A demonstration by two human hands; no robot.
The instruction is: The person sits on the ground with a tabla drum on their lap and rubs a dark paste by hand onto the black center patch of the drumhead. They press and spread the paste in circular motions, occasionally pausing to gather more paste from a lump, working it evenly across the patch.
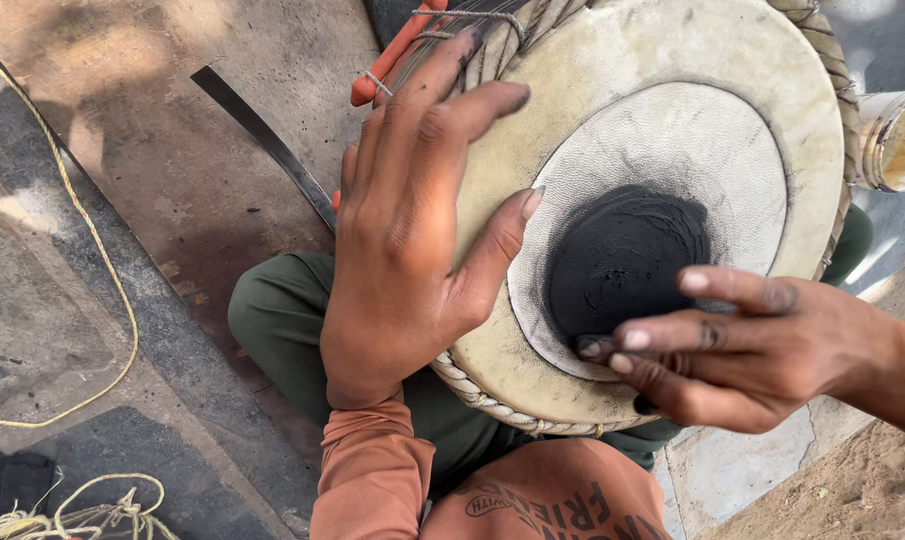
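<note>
A round drum rests in my lap, its pale skin head (672, 60) facing up, with a rope braid along the rim (472, 385). In the middle of the head lies a wet black paste patch (627, 255) inside a lighter grey ring. My left hand (412, 230) lies flat on the drum's left edge, fingers spread, thumb on the skin. My right hand (732, 345) comes in from the right, its blackened fingertips pressed on the lower edge of the black patch.
An orange-handled tool (397, 50) and a dark flat metal strip (267, 140) lie on the stone floor beyond the drum. A yellow cord (102, 260) loops across the floor at left, with tangled rope (72, 515) at bottom left. A tin can (897, 135) stands at the right.
</note>
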